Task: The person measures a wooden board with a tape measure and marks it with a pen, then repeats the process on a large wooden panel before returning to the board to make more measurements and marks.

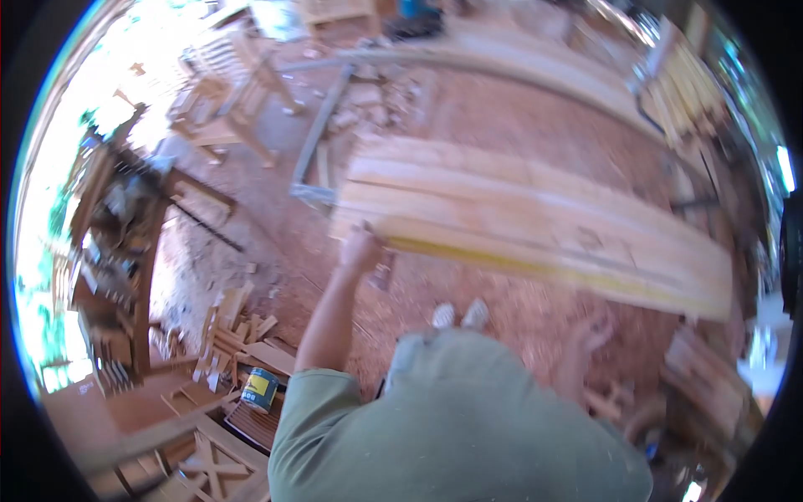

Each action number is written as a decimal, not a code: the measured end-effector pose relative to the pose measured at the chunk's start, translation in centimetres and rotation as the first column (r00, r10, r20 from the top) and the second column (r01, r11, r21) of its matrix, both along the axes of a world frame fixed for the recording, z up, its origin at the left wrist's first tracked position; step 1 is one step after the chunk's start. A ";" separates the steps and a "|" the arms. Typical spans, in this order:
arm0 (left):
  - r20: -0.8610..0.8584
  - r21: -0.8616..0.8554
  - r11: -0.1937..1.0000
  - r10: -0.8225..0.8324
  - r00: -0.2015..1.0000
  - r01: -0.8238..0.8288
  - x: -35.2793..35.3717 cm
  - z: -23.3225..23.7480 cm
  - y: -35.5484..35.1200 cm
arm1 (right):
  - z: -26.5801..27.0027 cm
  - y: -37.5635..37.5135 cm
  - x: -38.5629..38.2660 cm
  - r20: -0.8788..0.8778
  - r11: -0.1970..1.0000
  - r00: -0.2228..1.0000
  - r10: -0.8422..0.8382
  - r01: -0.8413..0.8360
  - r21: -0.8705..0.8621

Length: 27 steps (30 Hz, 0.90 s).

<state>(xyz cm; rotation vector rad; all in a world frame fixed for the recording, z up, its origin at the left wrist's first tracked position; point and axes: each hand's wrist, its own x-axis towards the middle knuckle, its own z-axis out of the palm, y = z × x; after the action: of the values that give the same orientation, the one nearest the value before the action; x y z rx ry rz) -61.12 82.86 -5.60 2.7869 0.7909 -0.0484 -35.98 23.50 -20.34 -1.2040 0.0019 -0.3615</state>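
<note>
Apparently measuring, the left hand (361, 248) holds the tape (456, 251) along the board (493, 201) at mid-frame; whether the blurred right hand (595, 331), lower right, grips anything I cannot tell; reading calls for straight tape.

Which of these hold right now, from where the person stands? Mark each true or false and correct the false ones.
1. A long, thin yellow strip runs along the near edge of the pale, flat wooden boards. True.
2. The bare left hand is at the boards' right end. False: it is at their near left corner.
3. The blurred bare right hand is off the boards. True.
4. The cylindrical teal tin with a yellow label stands on the boards. False: it is at lower left, among wooden pieces.
5. The white shoes are on the near side of the boards. True.
</note>
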 end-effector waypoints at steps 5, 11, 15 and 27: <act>0.025 0.014 0.999 0.031 0.999 -0.031 0.3 2.1 -1.0 | 2.6 4.6 -4.1 -0.108 0.692 0.929 -0.353 0.182 -0.698; 0.022 0.039 0.994 0.099 0.995 -0.099 0.5 2.5 -1.9 | 0.3 4.0 -10.5 -0.528 0.917 0.799 -0.287 0.069 -0.393; 0.011 0.025 0.994 0.110 0.994 -0.111 0.6 3.0 -2.3 | 2.2 3.0 -13.5 -0.676 0.744 0.603 -0.423 -0.195 -0.639; 0.030 0.037 0.997 0.070 0.997 -0.071 0.6 3.0 -1.6 | 3.9 3.3 -9.8 -0.671 0.804 0.656 -0.344 -0.163 -0.572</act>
<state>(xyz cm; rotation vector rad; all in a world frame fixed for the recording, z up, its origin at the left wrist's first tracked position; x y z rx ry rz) -60.57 81.22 -2.58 2.7854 0.8914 0.0199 -45.76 26.85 -16.45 -1.9293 0.7488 0.1054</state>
